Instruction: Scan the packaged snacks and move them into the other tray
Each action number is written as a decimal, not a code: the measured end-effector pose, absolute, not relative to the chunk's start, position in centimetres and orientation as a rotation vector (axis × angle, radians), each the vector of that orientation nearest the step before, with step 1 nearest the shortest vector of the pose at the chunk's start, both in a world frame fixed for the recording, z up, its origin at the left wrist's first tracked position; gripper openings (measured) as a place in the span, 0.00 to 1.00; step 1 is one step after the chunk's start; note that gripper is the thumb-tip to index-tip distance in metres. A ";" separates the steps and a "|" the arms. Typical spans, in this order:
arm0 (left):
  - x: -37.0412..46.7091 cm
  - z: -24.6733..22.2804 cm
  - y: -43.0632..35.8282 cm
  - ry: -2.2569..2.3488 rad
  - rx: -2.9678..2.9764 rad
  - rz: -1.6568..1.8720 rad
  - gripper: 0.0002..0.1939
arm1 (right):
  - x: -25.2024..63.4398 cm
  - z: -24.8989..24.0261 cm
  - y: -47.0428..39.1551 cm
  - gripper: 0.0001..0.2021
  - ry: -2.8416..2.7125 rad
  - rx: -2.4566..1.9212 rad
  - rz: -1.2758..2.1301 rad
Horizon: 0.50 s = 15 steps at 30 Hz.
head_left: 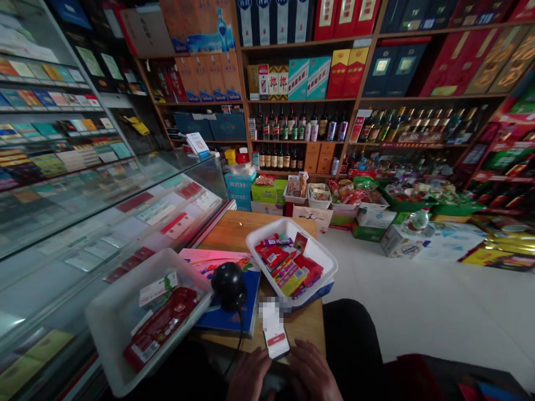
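Note:
A smartphone (276, 341) with a bright, partly blurred screen lies on the wooden table (228, 225) near its front edge. My left hand (249, 374) is at the phone's lower left corner, its fingers stretched forward, close to or touching the case. On the phone's other side, my right hand (314, 370) lies with fingers extended and a little apart. Neither hand appears to grip anything; the thumbs are partly hidden at the bottom edge. Beyond the phone stands a white plastic basket (256, 245) of small colourful packets (288, 264). A black round-headed scanner (228, 284) stands left of it.
On the left, a translucent bin (100, 317) holds a dark red package (165, 328), beside a glass display counter (167, 172). A blue book (251, 312) lies under the scanner. Shelves (301, 103) of bottles and boxes line the back. Snack baskets (320, 203) stand on boxes along the floor.

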<state>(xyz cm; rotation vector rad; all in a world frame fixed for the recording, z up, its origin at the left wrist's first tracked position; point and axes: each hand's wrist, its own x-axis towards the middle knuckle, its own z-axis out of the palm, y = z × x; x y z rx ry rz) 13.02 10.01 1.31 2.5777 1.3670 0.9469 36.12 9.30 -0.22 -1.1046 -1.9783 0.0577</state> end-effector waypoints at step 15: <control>14.2 4.9 11.5 1.366 2.399 0.822 0.29 | 35.6 5.9 10.5 0.16 -1.936 -1.306 0.500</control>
